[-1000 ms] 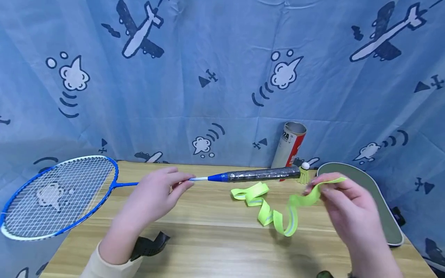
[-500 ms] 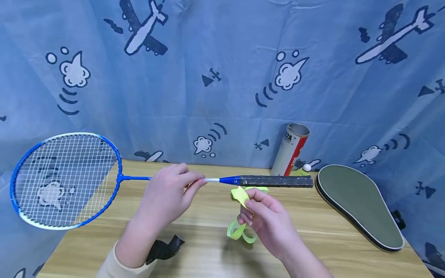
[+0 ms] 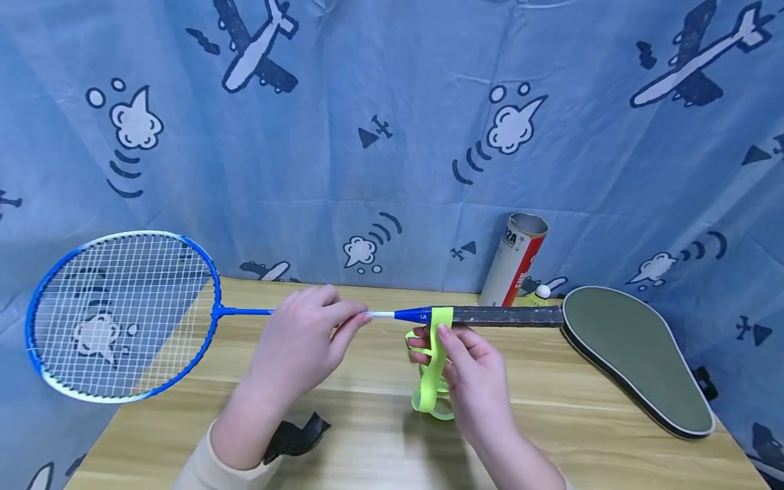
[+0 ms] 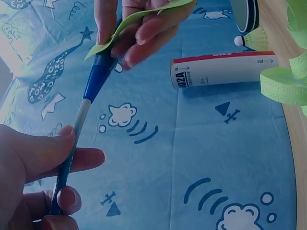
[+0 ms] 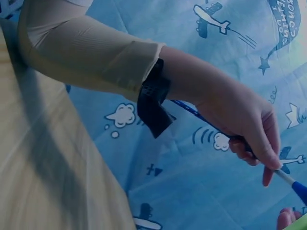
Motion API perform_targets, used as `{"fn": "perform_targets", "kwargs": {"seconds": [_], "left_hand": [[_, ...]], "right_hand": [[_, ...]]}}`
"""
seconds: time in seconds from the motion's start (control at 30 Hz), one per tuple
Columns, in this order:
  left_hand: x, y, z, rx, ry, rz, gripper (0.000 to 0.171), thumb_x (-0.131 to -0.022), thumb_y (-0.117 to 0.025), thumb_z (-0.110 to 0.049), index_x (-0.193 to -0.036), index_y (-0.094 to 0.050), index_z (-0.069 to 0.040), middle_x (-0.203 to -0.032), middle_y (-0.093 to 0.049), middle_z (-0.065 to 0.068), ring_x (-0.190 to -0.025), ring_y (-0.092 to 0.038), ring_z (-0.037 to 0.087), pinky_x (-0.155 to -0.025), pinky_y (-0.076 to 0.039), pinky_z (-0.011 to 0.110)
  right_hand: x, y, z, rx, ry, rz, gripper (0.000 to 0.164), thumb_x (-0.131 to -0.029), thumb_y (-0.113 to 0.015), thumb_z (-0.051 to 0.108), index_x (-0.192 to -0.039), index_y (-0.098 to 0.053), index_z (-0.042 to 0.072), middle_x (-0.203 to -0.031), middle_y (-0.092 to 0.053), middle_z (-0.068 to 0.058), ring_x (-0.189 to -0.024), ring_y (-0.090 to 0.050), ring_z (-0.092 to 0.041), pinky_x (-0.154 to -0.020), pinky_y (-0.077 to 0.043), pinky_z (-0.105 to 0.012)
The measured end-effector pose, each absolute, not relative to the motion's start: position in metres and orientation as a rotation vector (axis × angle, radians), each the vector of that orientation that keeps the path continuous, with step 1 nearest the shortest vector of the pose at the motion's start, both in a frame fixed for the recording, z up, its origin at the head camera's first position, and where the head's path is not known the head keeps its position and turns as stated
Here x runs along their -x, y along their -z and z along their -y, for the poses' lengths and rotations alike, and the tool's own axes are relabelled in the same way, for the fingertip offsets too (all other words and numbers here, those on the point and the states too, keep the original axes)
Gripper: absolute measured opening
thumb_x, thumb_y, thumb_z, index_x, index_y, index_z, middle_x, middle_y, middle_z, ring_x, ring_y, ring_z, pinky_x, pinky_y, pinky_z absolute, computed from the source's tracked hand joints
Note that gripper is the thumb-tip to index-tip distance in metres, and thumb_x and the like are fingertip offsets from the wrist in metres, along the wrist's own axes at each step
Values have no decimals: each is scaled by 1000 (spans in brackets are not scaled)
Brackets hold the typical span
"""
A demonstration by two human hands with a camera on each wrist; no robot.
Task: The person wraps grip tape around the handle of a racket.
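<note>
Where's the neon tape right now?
In the head view, just right of centre, the neon tape is pinched in the right hand, its upper end across the racket handle beside the blue cone.

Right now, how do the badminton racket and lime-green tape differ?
The badminton racket runs straight; the lime-green tape curls in loops. The racket is blue, white and black; the tape, lime-green. The left hand grips the racket; the right hand, the tape. Both are held.
</note>
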State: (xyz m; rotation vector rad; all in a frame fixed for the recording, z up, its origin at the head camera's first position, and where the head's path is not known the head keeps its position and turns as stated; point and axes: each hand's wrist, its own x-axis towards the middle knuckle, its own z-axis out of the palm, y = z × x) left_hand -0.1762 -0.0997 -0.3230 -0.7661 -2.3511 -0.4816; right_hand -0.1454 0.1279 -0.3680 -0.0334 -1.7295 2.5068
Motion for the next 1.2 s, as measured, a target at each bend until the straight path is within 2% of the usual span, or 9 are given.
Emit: {"fn": "perform_targets", "kwargs": {"seconds": [0.1,0.27,0.5,0.63,0.7,0.83,0.93,1.1,1.2], "left_hand": [[176,324,99,782,480,2328,11,-95,-77,-30,-96,-82,-20,-76,-59,-8,-66,-49,12,-60,-41,28],[178,327,103,821,491,2302,11,-94,-78,-31,-93,-81,-20,-74,-56,-7,-65,-48,13,-59,-39,28],[178,328,103,863,463,2279,16,-90,-81,-35,-92,-79,-19,-78,-60,-6,-70,-58,16,-66,-49,33],[174,320,84,986,438,2225,19,-91,-78,-19,-109,-75,-14,-89,-66,-3,-76,-64,16,-71,-54,32],[172,316,71,1069,436,2185,31,-91,-70,-12,-122,-72,-16,-91,-65,-4,-74,-61,12,-63,-52,26],[169,315,57,1150,449,2110,42,-96,-70,-21,-137,-67,-29,-84,-54,-7,-64,-46,6,-49,-33,19],[169,317,56,1147,440,2097,41,-97,-73,-28,-137,-68,-35,-80,-49,-8,-62,-41,6,-48,-27,18],[173,318,60,1130,402,2121,46,-96,-67,-9,-133,-71,-37,-79,-50,-7,-60,-39,6,-49,-27,18],[175,318,63,1115,403,2122,48,-95,-67,-7,-132,-72,-36,-79,-50,-7,-59,-38,6,-48,-27,18]], "right_hand": [[146,371,-127,-16,-2522,1700,31,-107,-58,23,-121,-57,-5,-105,-77,-18,-94,-78,-28,-88,-62,-44],[148,375,-126,-211,-2627,1537,26,-108,-53,12,-132,-49,2,-101,-76,-12,-88,-77,-23,-84,-63,-37],[146,375,-126,-324,-2724,1362,18,-103,-49,-4,-116,-53,9,-92,-75,-11,-81,-76,-22,-80,-63,-34],[143,374,-127,-326,-2690,1340,16,-103,-49,-5,-114,-55,4,-92,-76,-13,-81,-77,-23,-79,-63,-35],[142,373,-128,-354,-2681,1320,15,-103,-47,-5,-114,-56,2,-92,-76,-13,-80,-77,-22,-78,-63,-34],[143,373,-129,-380,-2704,1278,16,-104,-46,-5,-114,-58,0,-94,-74,-10,-79,-74,-19,-75,-62,-31],[143,372,-129,-375,-2699,1289,16,-104,-47,-4,-113,-59,0,-96,-74,-8,-80,-74,-18,-74,-62,-30],[141,372,-129,-395,-2618,1415,15,-105,-48,-2,-112,-61,0,-91,-76,-10,-79,-76,-19,-77,-63,-33],[140,372,-128,-360,-2537,1528,16,-105,-52,-1,-104,-67,3,-85,-75,-7,-71,-74,-17,-72,-63,-31]]}}
